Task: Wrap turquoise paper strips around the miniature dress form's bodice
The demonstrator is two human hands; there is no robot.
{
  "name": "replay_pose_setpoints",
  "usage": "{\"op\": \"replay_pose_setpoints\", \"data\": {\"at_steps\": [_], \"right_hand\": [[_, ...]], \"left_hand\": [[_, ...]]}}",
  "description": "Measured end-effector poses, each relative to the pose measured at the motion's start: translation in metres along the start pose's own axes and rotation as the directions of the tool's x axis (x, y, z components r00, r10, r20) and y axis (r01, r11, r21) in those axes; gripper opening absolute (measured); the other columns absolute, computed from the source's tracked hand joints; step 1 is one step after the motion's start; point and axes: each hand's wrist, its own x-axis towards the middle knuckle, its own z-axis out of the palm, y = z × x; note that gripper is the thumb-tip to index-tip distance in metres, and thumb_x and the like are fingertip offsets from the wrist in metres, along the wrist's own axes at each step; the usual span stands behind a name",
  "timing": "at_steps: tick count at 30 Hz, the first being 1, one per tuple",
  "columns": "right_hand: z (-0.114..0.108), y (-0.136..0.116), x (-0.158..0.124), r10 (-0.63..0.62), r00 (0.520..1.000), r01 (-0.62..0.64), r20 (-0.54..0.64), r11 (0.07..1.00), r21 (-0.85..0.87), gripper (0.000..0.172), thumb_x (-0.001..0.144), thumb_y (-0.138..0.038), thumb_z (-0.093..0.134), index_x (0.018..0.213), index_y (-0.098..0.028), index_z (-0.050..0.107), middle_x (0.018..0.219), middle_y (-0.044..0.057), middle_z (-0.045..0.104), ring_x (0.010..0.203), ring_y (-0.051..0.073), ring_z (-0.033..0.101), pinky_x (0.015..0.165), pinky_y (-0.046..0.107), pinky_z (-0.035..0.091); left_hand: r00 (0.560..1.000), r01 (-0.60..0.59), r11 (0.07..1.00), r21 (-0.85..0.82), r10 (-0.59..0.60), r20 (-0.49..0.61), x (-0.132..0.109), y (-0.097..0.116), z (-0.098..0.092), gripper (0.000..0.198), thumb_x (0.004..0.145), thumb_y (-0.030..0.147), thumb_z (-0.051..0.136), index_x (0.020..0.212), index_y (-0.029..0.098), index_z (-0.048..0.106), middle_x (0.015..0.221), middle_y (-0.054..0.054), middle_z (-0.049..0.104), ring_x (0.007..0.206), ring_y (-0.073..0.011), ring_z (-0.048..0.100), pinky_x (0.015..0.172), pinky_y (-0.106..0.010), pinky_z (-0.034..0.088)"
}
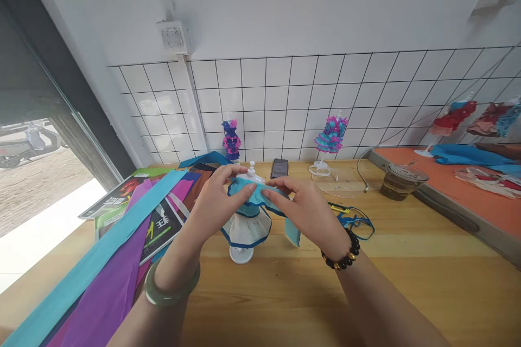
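A small white dress-form stand (pixel 241 255) stands on the table in front of me. It wears a ruffled white skirt (pixel 247 227) edged in dark blue. Over its upper part lies a light blue ruffled strip (pixel 260 193), crepe paper or thin cloth, with a dark blue border. My left hand (pixel 214 198) pinches this strip at the left side of the form, thumb in front and fingers behind. From the right, my right hand (pixel 307 206) pinches the same strip between thumb and fingers. A loose light blue end (pixel 292 232) hangs below my right hand. My fingers hide part of the bodice.
Long turquoise (pixel 122 233) and purple strips (pixel 109 282) lie over magazines (pixel 163 225) at left. Behind stand two dressed forms, one blue-pink (pixel 231 141), one turquoise-pink (pixel 331 135), and a phone (pixel 279 168). At right are blue ribbon (pixel 358 223), a yellow cutter (pixel 338 207) and a lidded container (pixel 402 181).
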Motion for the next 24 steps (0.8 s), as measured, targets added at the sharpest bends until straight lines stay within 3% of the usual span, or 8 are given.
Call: {"op": "replay_pose_setpoints", "data": {"at_steps": [4,8,15,24], "right_hand": [[-0.0023,-0.0011,-0.0027,-0.034,0.999,0.032,0.032,0.998,0.057,0.022,0.085,-0.036,0.056,0.083,-0.02,0.071,0.076,0.001,0.069,0.065,0.014,0.057,0.055,0.025,0.039],[-0.0026,-0.0038,-0.0048,-0.124,0.99,0.117,0.07,0.989,0.089,0.02,0.087,-0.032,0.054,0.085,-0.02,0.069,0.075,0.001,0.067,0.066,0.013,0.056,0.053,0.024,0.039],[-0.0033,-0.0066,-0.0037,-0.177,0.976,0.158,0.126,0.977,0.145,0.018,0.088,-0.028,0.051,0.086,-0.02,0.067,0.078,0.0,0.066,0.068,0.012,0.054,0.058,0.023,0.041],[-0.009,-0.0072,-0.0033,-0.095,0.979,0.08,0.18,0.993,0.09,0.024,0.088,-0.031,0.05,0.085,-0.019,0.07,0.063,-0.002,0.056,0.055,0.01,0.042,0.048,0.023,0.031]], "left_hand": [[1.0,0.006,1.0,0.007,-0.006,-0.001,-0.0005,0.0004,0.0005,0.028,0.079,0.041,0.061,0.102,0.026,0.059,0.115,-0.002,0.062,0.111,-0.0214,0.055,0.101,-0.04,0.041],[1.0,0.016,1.0,0.002,-0.016,0.003,-0.0011,0.0037,0.0005,0.025,0.077,0.037,0.061,0.099,0.025,0.058,0.112,-0.003,0.063,0.108,-0.0222,0.057,0.099,-0.041,0.042],[1.0,0.005,1.0,0.005,-0.005,0.02,-0.0022,0.0051,-0.0003,0.024,0.077,0.035,0.059,0.099,0.024,0.057,0.11,-0.003,0.063,0.105,-0.0216,0.058,0.098,-0.041,0.043],[0.999,0.016,1.0,-0.001,-0.016,0.027,-0.0011,0.0,-0.0021,0.032,0.076,0.042,0.063,0.103,0.026,0.056,0.113,-0.003,0.063,0.108,-0.0232,0.057,0.099,-0.041,0.042]]}}
